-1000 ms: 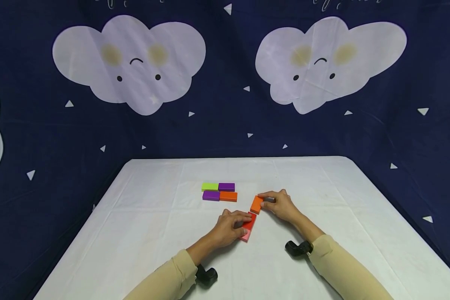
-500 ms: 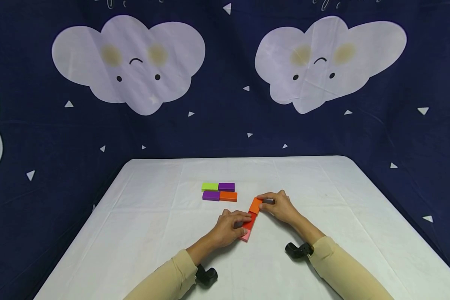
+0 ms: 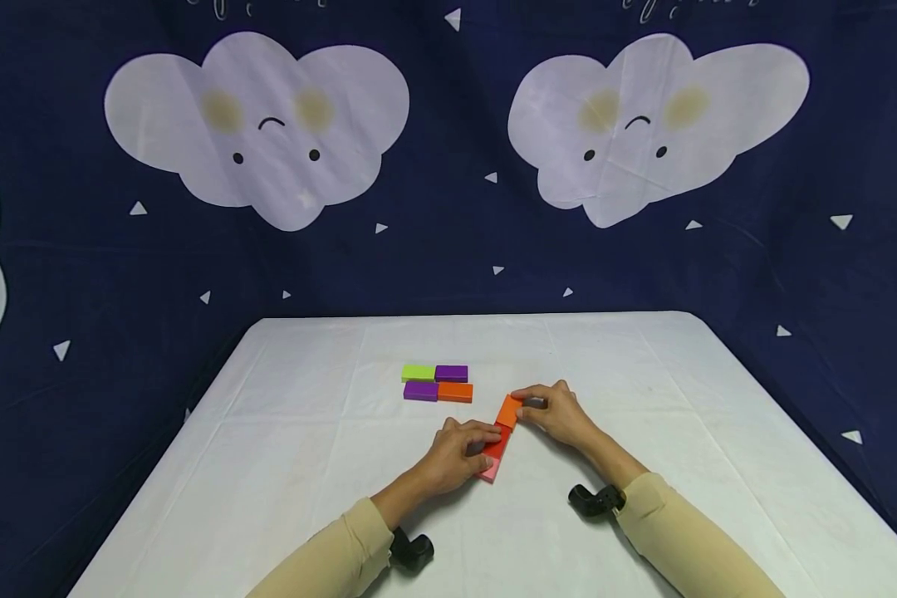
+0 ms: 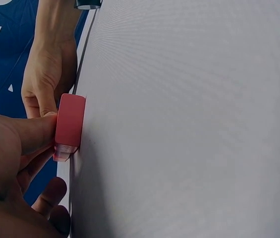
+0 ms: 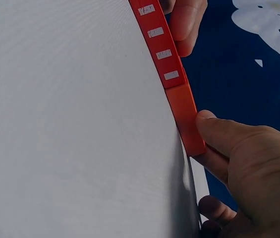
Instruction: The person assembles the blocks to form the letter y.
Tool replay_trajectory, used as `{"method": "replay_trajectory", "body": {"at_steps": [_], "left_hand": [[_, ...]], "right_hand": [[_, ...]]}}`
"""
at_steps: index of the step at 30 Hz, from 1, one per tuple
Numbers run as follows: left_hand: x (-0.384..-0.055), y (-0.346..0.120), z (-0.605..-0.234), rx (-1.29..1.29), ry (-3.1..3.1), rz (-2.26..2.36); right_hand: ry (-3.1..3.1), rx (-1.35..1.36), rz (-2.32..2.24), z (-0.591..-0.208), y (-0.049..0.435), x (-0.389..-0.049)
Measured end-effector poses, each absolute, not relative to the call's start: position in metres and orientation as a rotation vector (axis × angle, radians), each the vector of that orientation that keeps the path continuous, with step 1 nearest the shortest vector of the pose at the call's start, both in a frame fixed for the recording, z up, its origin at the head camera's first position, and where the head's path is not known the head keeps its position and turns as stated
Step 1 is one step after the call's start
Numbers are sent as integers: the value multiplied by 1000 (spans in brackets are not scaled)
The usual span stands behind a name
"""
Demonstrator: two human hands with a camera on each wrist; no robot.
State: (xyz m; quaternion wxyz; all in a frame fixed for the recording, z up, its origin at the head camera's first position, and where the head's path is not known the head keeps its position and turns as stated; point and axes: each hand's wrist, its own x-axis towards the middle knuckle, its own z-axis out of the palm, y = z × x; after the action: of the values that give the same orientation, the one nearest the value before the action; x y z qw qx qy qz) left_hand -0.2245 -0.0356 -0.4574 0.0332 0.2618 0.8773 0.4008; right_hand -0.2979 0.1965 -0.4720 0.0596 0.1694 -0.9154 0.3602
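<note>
A pink block (image 3: 488, 473), a red block (image 3: 496, 446) and an orange block (image 3: 509, 409) lie end to end in a slanting row on the white table. My left hand (image 3: 452, 454) holds the pink and red blocks, its thumb on the pink one and its forefinger reaching over the red one. In the left wrist view the end of the pink block (image 4: 71, 118) faces the camera. At the far end of the row, my right hand (image 3: 559, 411) pinches the orange block between thumb and forefinger. The orange block (image 5: 185, 119) meets the red block (image 5: 158, 42), whose side shows silvery patches.
Behind the row to the left lie a lime green block (image 3: 419, 373), a purple block (image 3: 452, 373), a second purple block (image 3: 421, 390) and another orange block (image 3: 455, 392), in two short rows. A dark blue cloth (image 3: 448, 266) with clouds hangs behind the white table (image 3: 269, 465).
My right hand has slid the orange block slightly toward me, closing the small gap to the red block. The left hand has stayed in place on the pink and red blocks.
</note>
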Motion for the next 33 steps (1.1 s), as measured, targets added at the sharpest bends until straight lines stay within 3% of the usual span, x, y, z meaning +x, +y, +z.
{"method": "replay_trajectory", "body": {"at_steps": [33], "left_hand": [[-225,-35,-458,809,2744,1178]], "right_hand": [[-2771,515,1119,-476,197,-299]]}}
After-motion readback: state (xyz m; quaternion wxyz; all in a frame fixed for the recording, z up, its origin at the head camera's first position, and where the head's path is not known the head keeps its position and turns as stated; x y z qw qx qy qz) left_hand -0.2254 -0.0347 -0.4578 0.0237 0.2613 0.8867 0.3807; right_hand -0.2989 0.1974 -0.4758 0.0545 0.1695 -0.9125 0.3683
